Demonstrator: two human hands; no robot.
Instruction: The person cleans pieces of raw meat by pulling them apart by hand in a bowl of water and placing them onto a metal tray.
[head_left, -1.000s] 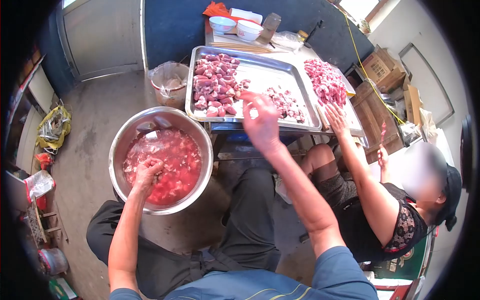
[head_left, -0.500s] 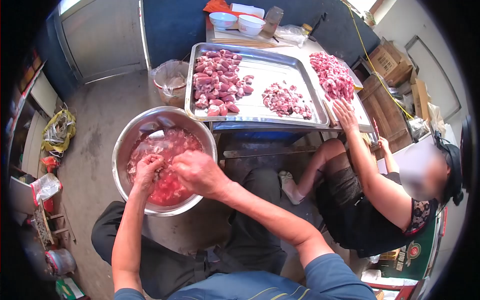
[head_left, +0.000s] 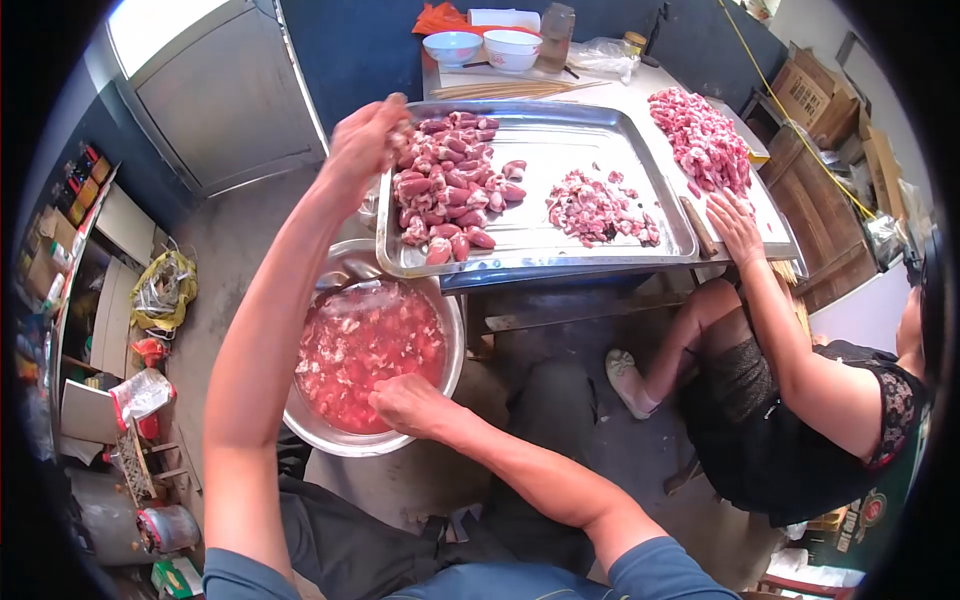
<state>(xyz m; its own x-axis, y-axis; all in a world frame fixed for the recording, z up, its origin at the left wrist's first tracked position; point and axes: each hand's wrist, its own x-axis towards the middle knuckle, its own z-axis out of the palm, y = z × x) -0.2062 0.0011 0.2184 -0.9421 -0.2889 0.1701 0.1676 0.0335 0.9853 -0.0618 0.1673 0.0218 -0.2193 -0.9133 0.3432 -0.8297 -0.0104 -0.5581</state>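
My left hand [head_left: 368,145] is raised at the left rim of a metal tray [head_left: 540,255], beside a heap of small dark-red hearts [head_left: 455,185]. Its fingers are curled and slightly blurred; what they hold is hidden. On the tray's right part lies a smaller pile of cut meat bits [head_left: 603,208]. Below, a steel basin [head_left: 452,340] holds red, bloody water [head_left: 350,345] with pale pieces floating in it. My right hand [head_left: 412,405] is over the basin's lower right side, fingers closed at the water's surface, their contents out of sight.
On the right a seated person's hand [head_left: 735,228] rests by a mound of cut meat [head_left: 700,140] on a white board. A wooden-handled tool [head_left: 698,228] lies beside the tray. Bowls [head_left: 512,50], a jar [head_left: 556,38] and skewers [head_left: 510,90] stand or lie behind it.
My left hand has risen from the basin to the tray's left edge. My right hand has lowered to the water on the basin's near side. The view has shifted somewhat.
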